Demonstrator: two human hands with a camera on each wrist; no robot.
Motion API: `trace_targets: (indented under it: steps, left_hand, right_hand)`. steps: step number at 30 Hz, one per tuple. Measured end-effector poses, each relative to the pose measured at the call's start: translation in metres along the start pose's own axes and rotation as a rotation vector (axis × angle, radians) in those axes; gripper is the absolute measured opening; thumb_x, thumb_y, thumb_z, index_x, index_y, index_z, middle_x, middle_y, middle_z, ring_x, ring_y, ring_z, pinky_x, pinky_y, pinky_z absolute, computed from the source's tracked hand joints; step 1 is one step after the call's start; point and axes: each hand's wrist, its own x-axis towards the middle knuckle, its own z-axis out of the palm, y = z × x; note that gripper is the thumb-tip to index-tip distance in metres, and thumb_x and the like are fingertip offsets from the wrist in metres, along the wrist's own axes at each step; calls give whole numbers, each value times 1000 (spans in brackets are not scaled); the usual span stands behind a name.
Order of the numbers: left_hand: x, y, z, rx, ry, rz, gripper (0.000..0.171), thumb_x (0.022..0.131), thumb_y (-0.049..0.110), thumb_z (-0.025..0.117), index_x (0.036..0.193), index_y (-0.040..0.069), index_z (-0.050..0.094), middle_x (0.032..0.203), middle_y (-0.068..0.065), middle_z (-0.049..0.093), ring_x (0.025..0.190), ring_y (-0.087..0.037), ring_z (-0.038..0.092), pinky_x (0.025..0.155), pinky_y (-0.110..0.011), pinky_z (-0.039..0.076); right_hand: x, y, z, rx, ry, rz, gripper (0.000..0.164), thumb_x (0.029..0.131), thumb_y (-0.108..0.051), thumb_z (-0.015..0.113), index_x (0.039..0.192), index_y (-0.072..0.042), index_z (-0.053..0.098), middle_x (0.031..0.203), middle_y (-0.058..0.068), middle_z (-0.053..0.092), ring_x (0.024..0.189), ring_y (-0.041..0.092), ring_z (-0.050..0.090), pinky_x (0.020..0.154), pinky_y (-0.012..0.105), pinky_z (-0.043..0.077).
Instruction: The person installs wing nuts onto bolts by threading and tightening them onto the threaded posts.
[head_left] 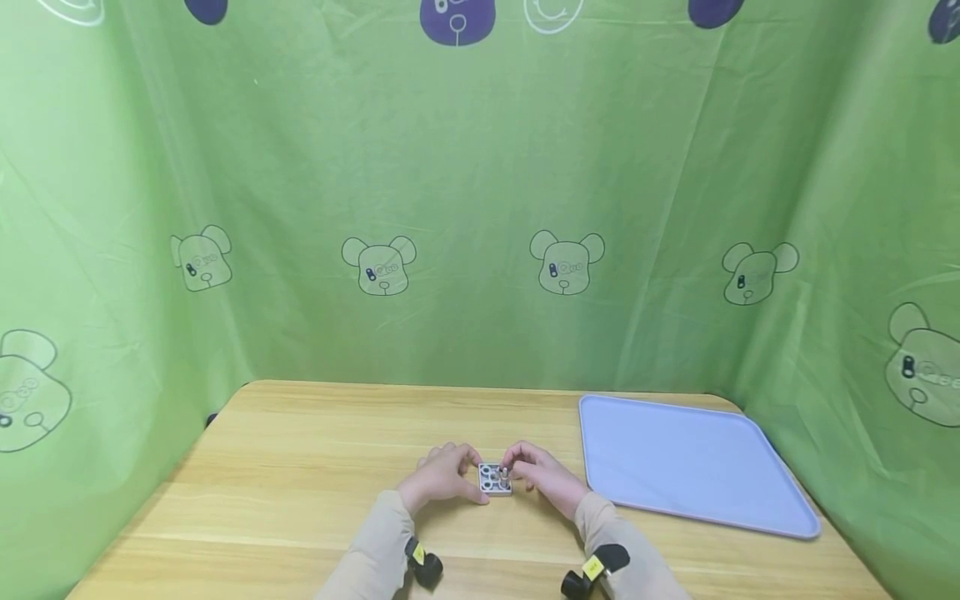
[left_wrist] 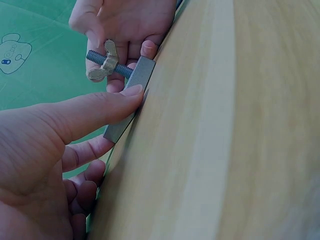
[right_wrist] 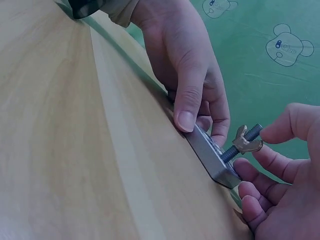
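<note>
A small square grey metal block [head_left: 487, 491] with round holes in its top face lies on the wooden table. My left hand [head_left: 442, 478] grips the block's left side, thumb on the near edge and fingers on the far one. From the block's right part a dark threaded bolt [right_wrist: 230, 153] stands up, carrying a brass-coloured wing nut [right_wrist: 246, 141] partway along its thread. Thumb and index finger of my right hand [head_left: 549, 479] pinch around the wing nut near the bolt's free end. The other right fingers curl close beside the block's edge.
A pale lilac tray [head_left: 690, 458] lies on the right of the wooden table [head_left: 300, 467]. A green curtain [head_left: 480, 167] with bear prints encloses the back and both sides. Each wrist wears a small black camera on a strap.
</note>
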Motion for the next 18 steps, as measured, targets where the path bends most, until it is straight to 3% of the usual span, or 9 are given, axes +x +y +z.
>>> trace_targets:
  steps: [9,18]
  left_hand:
    - [0,0,0,-9,0,-1,52,63,37,87,105,19,62,89,-1,51,83,-19,40,74,-34,28]
    - [-1,1,0,-24,9,-4,50,63,34,87,103,19,61,87,-1,51,82,-19,40,73,-34,28]
  right_hand:
    - [1,-1,2,-4,51,24,22,85,-7,48,104,-1,57,99,5,56,91,18,48,70,28,38]
    - [0,1,0,-32,-16,-22,32,83,-7,57,114,2,56,111,12,59,90,14,49,70,28,40]
